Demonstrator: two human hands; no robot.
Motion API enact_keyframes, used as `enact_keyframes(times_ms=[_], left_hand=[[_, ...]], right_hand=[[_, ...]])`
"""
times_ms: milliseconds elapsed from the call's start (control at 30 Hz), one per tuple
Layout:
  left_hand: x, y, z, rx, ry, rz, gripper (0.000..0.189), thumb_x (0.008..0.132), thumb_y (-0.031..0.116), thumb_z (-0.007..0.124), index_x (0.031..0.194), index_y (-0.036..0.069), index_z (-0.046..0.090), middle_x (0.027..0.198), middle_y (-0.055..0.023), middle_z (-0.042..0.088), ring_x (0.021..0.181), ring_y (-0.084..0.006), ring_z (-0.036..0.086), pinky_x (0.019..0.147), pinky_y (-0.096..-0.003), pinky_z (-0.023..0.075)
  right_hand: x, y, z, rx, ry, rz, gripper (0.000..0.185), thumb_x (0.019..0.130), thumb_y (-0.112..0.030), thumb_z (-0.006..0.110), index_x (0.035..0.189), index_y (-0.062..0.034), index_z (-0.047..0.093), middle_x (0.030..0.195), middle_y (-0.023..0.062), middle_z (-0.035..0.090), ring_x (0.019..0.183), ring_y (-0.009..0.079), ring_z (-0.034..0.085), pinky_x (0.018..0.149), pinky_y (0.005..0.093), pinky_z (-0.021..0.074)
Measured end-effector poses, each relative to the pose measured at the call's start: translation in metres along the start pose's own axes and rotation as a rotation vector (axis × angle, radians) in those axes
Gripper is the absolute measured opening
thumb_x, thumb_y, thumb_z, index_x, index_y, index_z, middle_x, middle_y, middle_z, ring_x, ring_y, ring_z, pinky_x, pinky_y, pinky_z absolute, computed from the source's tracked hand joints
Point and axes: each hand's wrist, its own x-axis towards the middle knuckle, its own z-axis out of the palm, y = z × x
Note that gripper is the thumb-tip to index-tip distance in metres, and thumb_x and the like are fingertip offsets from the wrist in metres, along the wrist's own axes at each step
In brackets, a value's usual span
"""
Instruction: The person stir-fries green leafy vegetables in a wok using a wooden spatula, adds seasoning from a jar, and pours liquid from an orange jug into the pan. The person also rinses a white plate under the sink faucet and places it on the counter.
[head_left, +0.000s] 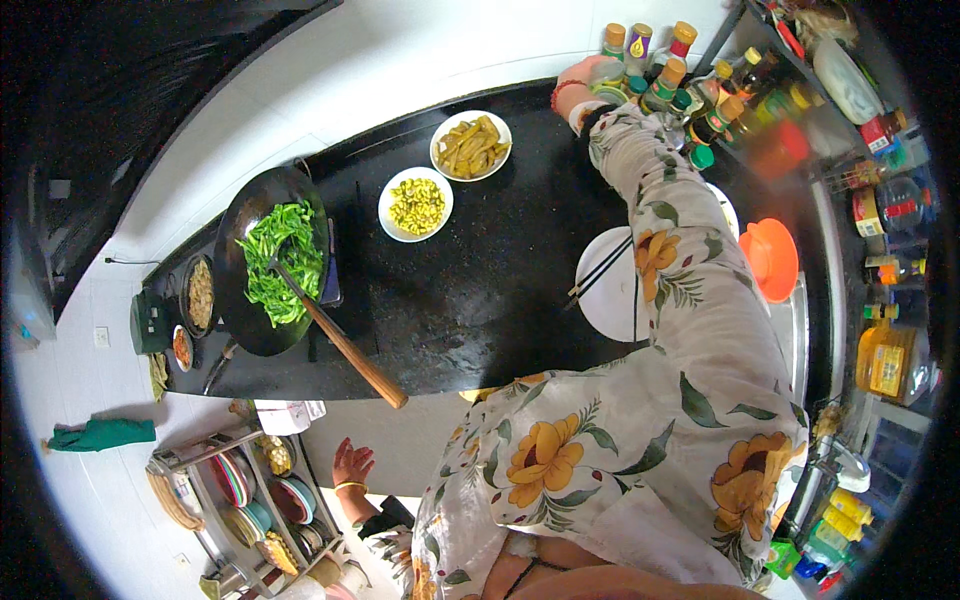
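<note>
My right hand (579, 79) reaches to the back corner of the black counter, at a clear jar (607, 73) among the seasoning bottles; its fingers are partly hidden, so its grip cannot be told. Low at the left, my left hand (352, 463) hangs in front of the counter with fingers apart, holding nothing. Chopped green vegetables (285, 262) fill a black wok (232, 300), and a wooden-handled spatula (352, 345) rests in it. A bowl of chopped yellow-green food (417, 205) stands beside a bowl of brownish-green strips (472, 146). Black chopsticks (604, 268) lie across a white plate (600, 307).
Bottles with coloured caps (664, 86) crowd the back right corner. An orange basin (770, 259) stands near the sink edge (799, 337). Left of the wok are a pan of food (200, 292) and a small dish (182, 347). A dish rack (255, 502) stands at lower left.
</note>
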Motion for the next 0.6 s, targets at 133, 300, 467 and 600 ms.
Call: enact_keyframes(times_ms=[133,300,467,600], left_hand=[[0.003,-0.005,-0.002,-0.036,-0.018,-0.021,0.039,0.089,0.029,0.052,0.125,0.017,0.045,0.083,-0.0093,0.064,0.076,-0.0250,0.063,0.063,-0.0394,0.0497],[0.017,-0.008,-0.003,0.007,-0.071,0.019,0.039,0.088,0.029,0.052,0.125,0.017,0.046,0.082,-0.0085,0.064,0.078,-0.0247,0.063,0.065,-0.0390,0.0494],[0.021,-0.010,-0.003,-0.059,-0.042,-0.013,0.040,0.088,0.031,0.053,0.124,0.017,0.047,0.082,-0.0080,0.064,0.078,-0.0246,0.063,0.065,-0.0389,0.0492],[0.019,-0.005,0.007,-0.041,-0.068,-0.005,0.038,0.088,0.031,0.054,0.123,0.015,0.049,0.081,-0.0086,0.064,0.077,-0.0239,0.063,0.065,-0.0385,0.0493]], right_hand=[[-0.012,0.015,0.001,0.015,0.203,-0.164,0.036,0.088,-0.030,0.049,0.119,-0.0142,0.057,0.121,0.0050,0.056,0.117,0.0303,0.046,0.094,0.0614,0.0265],[-0.044,0.018,0.008,0.640,0.762,-0.432,0.022,0.082,-0.023,0.048,0.082,-0.0105,0.066,0.083,0.0081,0.063,0.086,0.0278,0.059,0.083,0.0420,0.0436],[-0.059,0.064,0.054,0.839,0.463,-0.352,0.025,0.081,-0.020,0.048,0.086,-0.0044,0.066,0.091,0.0180,0.064,0.086,0.0335,0.062,0.076,0.0432,0.0489],[-0.018,0.099,0.091,0.753,0.278,-0.263,0.020,0.076,-0.015,0.056,0.090,-0.0070,0.067,0.096,0.0166,0.064,0.089,0.0327,0.061,0.076,0.0408,0.0487]])
